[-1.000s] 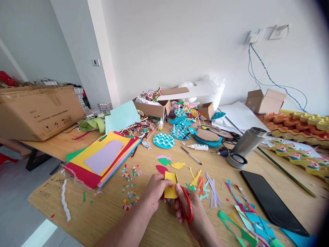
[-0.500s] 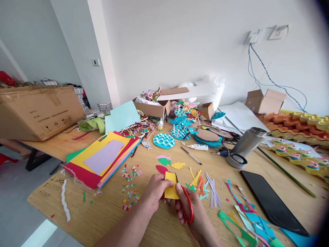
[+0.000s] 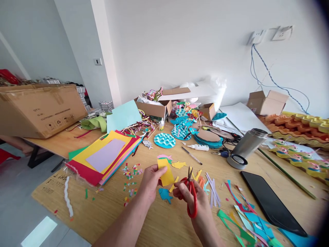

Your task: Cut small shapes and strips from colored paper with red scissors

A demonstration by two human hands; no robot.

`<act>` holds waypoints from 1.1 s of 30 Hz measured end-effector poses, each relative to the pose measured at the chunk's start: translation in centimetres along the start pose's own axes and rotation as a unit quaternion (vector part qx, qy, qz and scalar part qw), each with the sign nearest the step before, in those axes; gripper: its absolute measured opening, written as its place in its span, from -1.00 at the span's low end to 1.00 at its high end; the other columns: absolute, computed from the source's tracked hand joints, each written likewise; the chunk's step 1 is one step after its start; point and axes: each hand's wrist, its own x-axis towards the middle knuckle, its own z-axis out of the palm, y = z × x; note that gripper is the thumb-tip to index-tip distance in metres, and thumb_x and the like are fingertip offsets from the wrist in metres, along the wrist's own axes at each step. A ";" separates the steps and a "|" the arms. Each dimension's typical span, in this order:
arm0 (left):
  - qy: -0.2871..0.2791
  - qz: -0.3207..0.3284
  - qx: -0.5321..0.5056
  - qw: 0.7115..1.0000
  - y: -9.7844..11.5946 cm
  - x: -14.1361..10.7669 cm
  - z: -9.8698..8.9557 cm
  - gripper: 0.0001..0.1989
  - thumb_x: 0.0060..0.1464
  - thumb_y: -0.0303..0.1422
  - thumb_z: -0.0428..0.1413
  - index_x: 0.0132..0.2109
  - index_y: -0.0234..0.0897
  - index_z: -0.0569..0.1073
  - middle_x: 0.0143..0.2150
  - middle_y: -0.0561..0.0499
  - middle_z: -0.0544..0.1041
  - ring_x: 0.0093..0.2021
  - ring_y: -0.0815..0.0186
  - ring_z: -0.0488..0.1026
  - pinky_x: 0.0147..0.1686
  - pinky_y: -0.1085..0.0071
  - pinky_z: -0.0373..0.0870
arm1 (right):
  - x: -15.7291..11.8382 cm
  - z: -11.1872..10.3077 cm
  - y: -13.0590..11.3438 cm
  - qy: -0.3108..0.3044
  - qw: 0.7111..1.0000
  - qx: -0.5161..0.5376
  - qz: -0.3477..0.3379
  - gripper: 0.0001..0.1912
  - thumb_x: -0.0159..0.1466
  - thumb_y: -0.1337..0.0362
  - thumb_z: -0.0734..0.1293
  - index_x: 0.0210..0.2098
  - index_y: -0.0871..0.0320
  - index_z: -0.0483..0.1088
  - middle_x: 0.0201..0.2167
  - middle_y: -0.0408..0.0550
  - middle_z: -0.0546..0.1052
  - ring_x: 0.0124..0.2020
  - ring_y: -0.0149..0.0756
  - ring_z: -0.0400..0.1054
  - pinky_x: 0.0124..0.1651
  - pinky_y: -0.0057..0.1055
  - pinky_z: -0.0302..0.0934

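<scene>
In the head view my left hand (image 3: 151,180) is closed on a small yellow paper rectangle (image 3: 166,172), thumb on its face. My right hand (image 3: 196,200) grips red-handled scissors (image 3: 190,178), their blades pointing up and apart from the paper. Between the hands a narrow yellow paper strip (image 3: 174,184) shows; whether the right fingers touch it I cannot tell. Below the paper lies a blue paper fish (image 3: 165,195). Beyond it rest a yellow fish (image 3: 179,164) and a pink fish (image 3: 164,156); the yellow paper partly covers other cutouts.
Coloured paper sheets (image 3: 105,156) are stacked at left, with confetti bits (image 3: 131,171) beside them. Strips (image 3: 212,188), scraps (image 3: 259,224), a black tablet (image 3: 272,202) and a steel flask (image 3: 249,144) lie right. Behind are a glue bottle (image 3: 199,147), a pen (image 3: 191,155) and blue wavy discs (image 3: 164,140).
The scissors have come away from the yellow paper, moving right with my right hand. The paper has tilted and shifted up-left, and a narrow yellow strip now shows apart from it.
</scene>
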 end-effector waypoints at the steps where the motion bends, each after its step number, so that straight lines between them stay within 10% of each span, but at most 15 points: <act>1: -0.014 -0.005 -0.004 1.000 -0.2 -0.2 0.2 -0.72 -0.22 -0.24 0.27 -0.39 -0.38 0.51 -0.52 -0.01 0.51 -0.53 0.37 0.40 -0.55 0.48 0.25 | 0.1 0.1 0.2 0.003 1.000 -0.004 -0.002 -0.58 -0.07 0.05 0.50 -0.40 0.16 0.31 -0.52 -0.14 0.45 -0.47 -0.32 0.36 -0.37 -0.42 0.26; 11: -0.050 -0.023 -0.024 0.998 -0.4 -0.6 0.5 -0.73 -0.29 -0.31 0.31 -0.46 -0.45 0.51 -0.59 -0.03 0.45 -0.63 0.45 0.30 -0.62 0.52 0.20 | 0.7 -1.0 -0.2 0.076 0.993 0.035 -0.086 -0.68 -0.02 0.17 0.48 -0.43 0.13 0.29 -0.48 -0.23 0.36 -0.48 -0.43 0.24 -0.40 -0.47 0.17; 17: 0.066 0.071 -0.097 0.991 0.7 0.4 -0.5 -0.74 -0.18 -0.28 0.25 -0.34 -0.35 0.44 -0.50 0.06 0.45 -0.59 0.49 0.32 -0.57 0.55 0.24 | 1.3 -1.9 -1.1 0.133 0.983 0.026 -0.125 -0.73 0.05 0.17 0.42 -0.44 0.13 0.25 -0.52 -0.25 0.32 -0.47 -0.44 0.19 -0.37 -0.48 0.13; 27: 0.166 0.153 -0.130 0.965 1.3 0.8 -1.3 -0.66 -0.26 -0.38 0.24 -0.24 -0.33 0.40 -0.49 0.12 0.45 -0.53 0.48 0.36 -0.44 0.51 0.29 | -0.5 -2.2 -3.3 -0.087 0.971 -0.221 -0.028 -0.85 -0.04 0.33 0.33 -0.53 0.13 0.21 -0.63 -0.25 0.34 -0.60 -0.42 0.21 -0.55 -0.50 0.10; 33: 0.129 0.124 -0.117 0.977 1.1 0.7 -0.9 -0.67 -0.32 -0.40 0.26 -0.29 -0.33 0.42 -0.54 0.13 0.44 -0.52 0.46 0.37 -0.45 0.52 0.29 | -4.3 -3.5 -2.9 -0.062 0.916 -0.396 -0.018 -0.81 -0.09 0.51 0.25 -0.52 0.12 0.21 -0.64 -0.25 0.33 -0.61 -0.47 0.10 -0.56 -0.54 -0.11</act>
